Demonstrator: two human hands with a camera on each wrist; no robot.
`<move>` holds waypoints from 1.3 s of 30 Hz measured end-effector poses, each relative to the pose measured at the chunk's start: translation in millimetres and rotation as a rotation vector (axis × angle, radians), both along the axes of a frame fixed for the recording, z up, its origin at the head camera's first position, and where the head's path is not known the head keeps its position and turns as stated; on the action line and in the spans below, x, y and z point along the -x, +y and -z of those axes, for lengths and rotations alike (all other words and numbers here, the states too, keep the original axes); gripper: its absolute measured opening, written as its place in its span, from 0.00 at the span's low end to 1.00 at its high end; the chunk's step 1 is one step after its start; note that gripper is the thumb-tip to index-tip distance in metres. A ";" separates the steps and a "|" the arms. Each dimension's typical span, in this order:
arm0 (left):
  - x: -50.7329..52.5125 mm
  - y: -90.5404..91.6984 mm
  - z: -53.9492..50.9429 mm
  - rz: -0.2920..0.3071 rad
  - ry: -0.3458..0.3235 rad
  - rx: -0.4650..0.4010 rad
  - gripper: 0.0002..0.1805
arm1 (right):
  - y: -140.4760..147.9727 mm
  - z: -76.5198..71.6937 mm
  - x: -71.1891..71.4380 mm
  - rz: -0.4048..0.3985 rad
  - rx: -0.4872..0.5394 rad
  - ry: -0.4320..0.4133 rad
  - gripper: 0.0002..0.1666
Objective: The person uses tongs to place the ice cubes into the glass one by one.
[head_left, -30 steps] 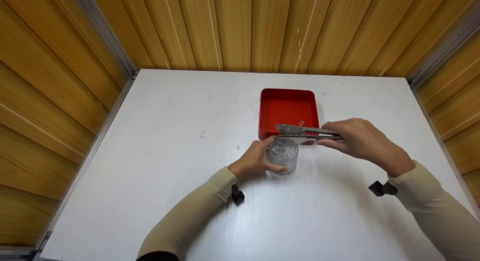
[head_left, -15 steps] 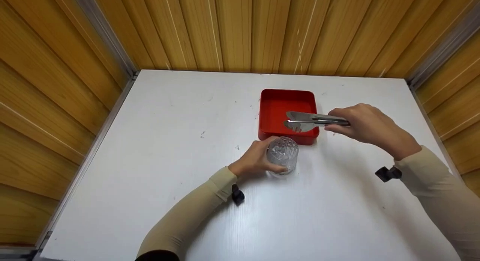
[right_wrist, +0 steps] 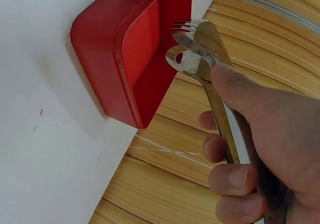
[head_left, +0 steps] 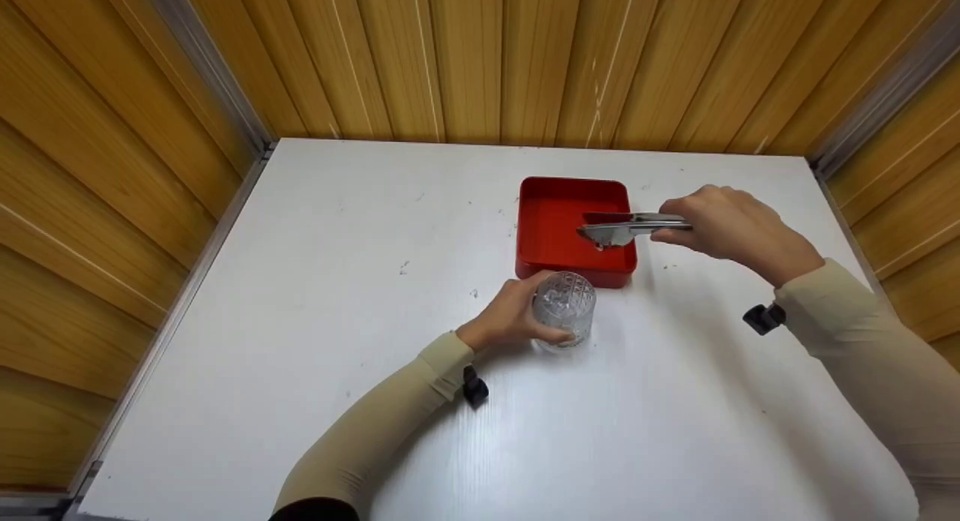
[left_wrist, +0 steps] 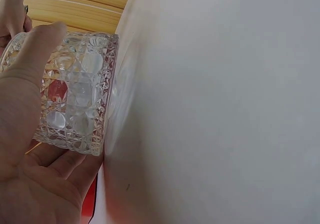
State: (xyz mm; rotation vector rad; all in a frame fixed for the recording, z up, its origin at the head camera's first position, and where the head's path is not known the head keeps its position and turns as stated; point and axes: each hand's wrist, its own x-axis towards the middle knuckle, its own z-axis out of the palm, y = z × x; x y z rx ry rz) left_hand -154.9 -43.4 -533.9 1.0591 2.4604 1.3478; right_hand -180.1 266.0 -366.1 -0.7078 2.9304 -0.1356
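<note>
My left hand (head_left: 506, 320) holds a clear cut-glass tumbler (head_left: 568, 311) upright on the white table, thumb on the near side and fingers behind. Clear pieces seem to lie inside it, but the patterned wall blurs them. My right hand (head_left: 733, 232) grips metal serving tongs (right_wrist: 227, 129) by their arms. One tong end has fork tines, the other is broad and flat. They hover over the right part of a red square box (head_left: 551, 262). A small clear piece (head_left: 599, 247) shows below the tong ends; whether they pinch it I cannot tell.
The red box stands just behind the tumbler, its low walls close to the glass. White table surface (head_left: 337, 281) extends to both sides. Wood-patterned panels (head_left: 465, 64) rise at the back and sides.
The tongs have moved from the tumbler's rim up and back over the red box, and their ends have turned. The left hand and tumbler have stayed put.
</note>
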 end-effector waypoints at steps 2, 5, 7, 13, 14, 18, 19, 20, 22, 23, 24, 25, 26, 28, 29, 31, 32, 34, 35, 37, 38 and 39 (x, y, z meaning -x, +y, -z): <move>0.0 0.2 0.2 0.001 -0.003 0.003 0.44 | -1.2 -0.9 3.3 0.015 -0.016 -0.020 0.08; 0.3 0.4 -0.1 0.002 -0.005 0.003 0.45 | -3.0 -2.5 7.9 0.027 -0.043 -0.042 0.09; 0.3 0.4 -0.2 0.001 -0.007 0.001 0.45 | -4.4 -3.5 10.9 0.029 -0.066 -0.048 0.10; -0.8 -0.6 -1.0 -0.010 -0.020 0.006 0.45 | -11.6 -2.5 19.1 0.007 -0.107 -0.045 0.10; -1.0 -0.6 -1.1 -0.011 -0.024 0.008 0.45 | -13.0 -2.1 20.1 0.006 -0.111 -0.046 0.10; -0.8 0.2 -1.4 -0.008 -0.048 0.007 0.45 | -18.2 -1.4 22.2 0.015 -0.137 -0.044 0.11; -0.8 0.5 -1.7 -0.007 -0.051 0.006 0.45 | -19.5 -1.5 22.4 0.023 -0.145 -0.045 0.11; -0.7 0.7 -1.7 -0.005 -0.053 0.004 0.45 | -20.6 -1.5 22.6 0.029 -0.152 -0.045 0.11; -0.6 0.7 -1.9 -0.005 -0.059 -0.006 0.45 | -23.0 -1.2 23.2 0.034 -0.164 -0.043 0.12; -0.6 0.7 -1.8 -0.004 -0.053 -0.009 0.45 | -24.4 -1.0 23.3 0.033 -0.170 -0.039 0.13; -0.6 0.5 -1.8 -0.002 -0.047 -0.012 0.45 | -25.3 -0.4 23.6 0.034 -0.174 -0.036 0.13; -0.7 0.2 -1.7 -0.001 -0.037 -0.016 0.45 | -26.7 0.1 23.7 0.033 -0.175 -0.032 0.13; -0.6 0.0 -1.4 0.002 -0.027 -0.020 0.45 | -27.5 1.0 24.0 0.033 -0.176 -0.029 0.13; -0.7 -0.2 -0.9 0.006 -0.008 -0.023 0.45 | -29.3 2.8 24.3 0.030 -0.177 -0.024 0.14; -0.6 -0.1 -0.6 0.007 0.000 -0.022 0.45 | -30.2 3.5 24.2 0.030 -0.177 -0.021 0.14; -0.5 -0.1 -0.5 0.006 0.006 -0.019 0.45 | -31.7 4.8 24.3 0.033 -0.174 -0.021 0.15; -0.5 -0.1 -0.4 0.005 0.005 -0.018 0.45 | -32.3 5.7 24.5 0.033 -0.176 -0.019 0.15; -0.6 -0.2 -0.5 0.002 0.001 -0.016 0.45 | -33.8 6.9 24.6 0.031 -0.179 -0.012 0.15; -0.7 -0.1 -0.5 0.002 -0.001 -0.014 0.45 | -34.7 7.2 24.4 0.029 -0.179 -0.009 0.16; -0.8 0.0 -0.3 0.002 -0.003 -0.012 0.45 | -35.9 8.1 24.9 0.023 -0.179 -0.007 0.16; -0.8 0.3 -0.1 0.003 -0.005 -0.012 0.45 | -36.2 8.6 25.4 0.021 -0.180 -0.007 0.16; -0.8 0.6 0.0 0.003 -0.006 -0.011 0.45 | -36.8 8.7 25.6 0.021 -0.177 -0.009 0.16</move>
